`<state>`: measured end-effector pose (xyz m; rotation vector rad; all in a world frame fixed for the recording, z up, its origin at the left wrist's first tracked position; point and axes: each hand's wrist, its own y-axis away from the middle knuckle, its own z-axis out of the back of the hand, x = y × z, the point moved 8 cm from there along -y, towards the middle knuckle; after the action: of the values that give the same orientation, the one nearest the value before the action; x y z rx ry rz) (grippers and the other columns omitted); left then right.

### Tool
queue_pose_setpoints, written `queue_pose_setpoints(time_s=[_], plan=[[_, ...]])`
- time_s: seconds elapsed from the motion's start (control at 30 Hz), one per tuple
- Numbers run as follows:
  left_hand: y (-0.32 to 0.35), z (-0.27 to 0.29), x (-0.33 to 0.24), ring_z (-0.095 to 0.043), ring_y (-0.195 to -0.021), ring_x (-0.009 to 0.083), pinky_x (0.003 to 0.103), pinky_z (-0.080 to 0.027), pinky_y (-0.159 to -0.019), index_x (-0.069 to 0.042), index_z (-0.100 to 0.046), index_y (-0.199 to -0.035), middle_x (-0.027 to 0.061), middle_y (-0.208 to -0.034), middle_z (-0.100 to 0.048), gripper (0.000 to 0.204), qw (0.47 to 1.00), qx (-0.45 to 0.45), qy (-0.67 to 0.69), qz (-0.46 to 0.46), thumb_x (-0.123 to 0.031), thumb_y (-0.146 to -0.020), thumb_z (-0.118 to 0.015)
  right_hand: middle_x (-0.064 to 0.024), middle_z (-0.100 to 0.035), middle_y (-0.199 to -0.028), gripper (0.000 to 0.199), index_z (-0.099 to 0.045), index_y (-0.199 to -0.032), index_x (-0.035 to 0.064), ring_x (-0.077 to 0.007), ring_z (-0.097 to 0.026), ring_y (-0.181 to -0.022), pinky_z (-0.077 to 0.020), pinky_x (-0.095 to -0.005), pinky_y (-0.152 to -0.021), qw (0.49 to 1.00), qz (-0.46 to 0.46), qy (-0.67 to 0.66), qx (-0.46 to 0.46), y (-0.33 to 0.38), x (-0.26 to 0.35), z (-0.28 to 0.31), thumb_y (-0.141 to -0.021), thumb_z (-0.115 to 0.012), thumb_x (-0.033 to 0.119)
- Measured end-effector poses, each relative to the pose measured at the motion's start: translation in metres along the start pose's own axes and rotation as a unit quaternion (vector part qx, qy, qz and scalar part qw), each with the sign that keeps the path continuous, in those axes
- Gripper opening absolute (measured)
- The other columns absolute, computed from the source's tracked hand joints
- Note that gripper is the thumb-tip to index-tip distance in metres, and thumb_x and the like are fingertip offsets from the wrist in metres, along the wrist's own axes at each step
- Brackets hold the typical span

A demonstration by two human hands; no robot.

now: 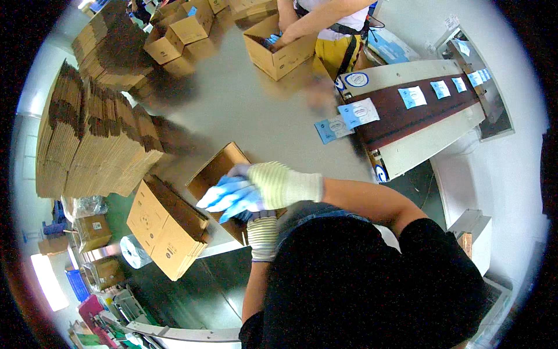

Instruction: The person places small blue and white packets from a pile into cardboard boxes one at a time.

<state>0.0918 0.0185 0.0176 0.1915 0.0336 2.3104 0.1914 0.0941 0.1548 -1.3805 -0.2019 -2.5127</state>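
Note:
My right hand point(279, 183), in a striped knit glove, is closed around a bunch of blue-and-white packets point(232, 195). They are over an open cardboard box point(216, 168) on the table, a little blurred by motion. Just below, my left hand point(263, 234), gloved the same way, reaches to the near side of the box. Its fingers are mostly hidden beneath the packets and the right hand, so what they hold does not show. Part of the box's inside is covered by the hands and packets.
Packets point(411, 97) lie on a dark conveyor belt point(401, 122) at the right, two at its end. Stacked flat cartons point(99, 145) stand left; folded cartons point(163, 224) lean beside my box. Across the table, a co-worker's arms point(314, 23) reach into another box point(282, 58).

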Motion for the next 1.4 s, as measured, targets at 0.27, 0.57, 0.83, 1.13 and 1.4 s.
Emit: queue_pose_setpoints(time_s=[0.27, 0.57, 0.83, 1.13, 1.4], plan=[[0.004, -0.004, -0.012, -0.054, -0.080, 0.0186, 0.034, -0.043, -0.063, -0.012, -0.056, -0.093, 0.0024, -0.085, -0.054, 0.020, 0.999, -0.032, 0.007, -0.015, -0.025, -0.078, -0.052, -0.0199, -0.044, -0.129, 0.046, -0.043, -0.124, 0.0038, -0.0368, -0.044, -0.118, -0.0329, -0.0518, -0.096, 0.906, -0.023, 0.407, 0.111, -0.072, -0.101, -0.123, -0.084, -0.046, 0.025], [-0.003, -0.005, 0.001, -0.059, -0.086, 0.0259, 0.043, -0.043, -0.075, -0.012, -0.062, -0.095, 0.0092, -0.095, -0.062, 0.032, 0.987, 0.147, 0.047, 0.045, -0.037, -0.081, -0.050, -0.0162, -0.050, -0.120, 0.061, -0.042, -0.125, 0.0056, -0.0327, -0.050, -0.110, -0.0415, -0.0424, -0.093, 0.976, 0.189, 0.098, -0.056, -0.002, -0.016, -0.057, -0.071, -0.068, 0.020], [-0.020, 0.011, 0.028, -0.058, -0.088, 0.0275, 0.041, -0.045, -0.073, -0.008, -0.058, -0.097, 0.0103, -0.099, -0.060, 0.028, 0.993, -0.010, 0.102, 0.063, -0.020, -0.072, -0.061, -0.0216, -0.053, -0.117, 0.052, -0.044, -0.125, 0.0048, -0.0366, -0.053, -0.104, -0.0425, -0.0442, -0.090, 0.986, -0.086, 0.108, -0.098, 0.085, -0.132, 0.018, -0.080, -0.060, 0.025], [-0.031, 0.011, 0.037, -0.058, -0.087, 0.0273, 0.041, -0.045, -0.071, -0.008, -0.059, -0.099, 0.0101, -0.096, -0.061, 0.029, 0.992, -0.029, 0.095, 0.076, -0.020, -0.072, -0.061, -0.0198, -0.039, -0.133, 0.068, -0.039, -0.130, 0.0062, -0.0359, -0.037, -0.123, -0.0322, -0.0475, -0.100, 0.912, -0.264, 0.284, 0.129, 0.160, -0.232, -0.070, -0.073, -0.067, 0.030], [-0.019, 0.013, 0.018, -0.056, -0.084, 0.0282, 0.041, -0.045, -0.068, -0.007, -0.058, -0.097, 0.0109, -0.089, -0.057, 0.029, 0.993, -0.036, 0.086, 0.065, -0.018, -0.071, -0.060, -0.0219, -0.023, -0.143, 0.082, -0.029, -0.137, 0.0049, -0.0399, -0.020, -0.133, -0.0234, -0.0532, -0.104, 0.903, -0.285, 0.269, 0.175, 0.165, -0.241, -0.079, -0.071, -0.070, 0.031]])
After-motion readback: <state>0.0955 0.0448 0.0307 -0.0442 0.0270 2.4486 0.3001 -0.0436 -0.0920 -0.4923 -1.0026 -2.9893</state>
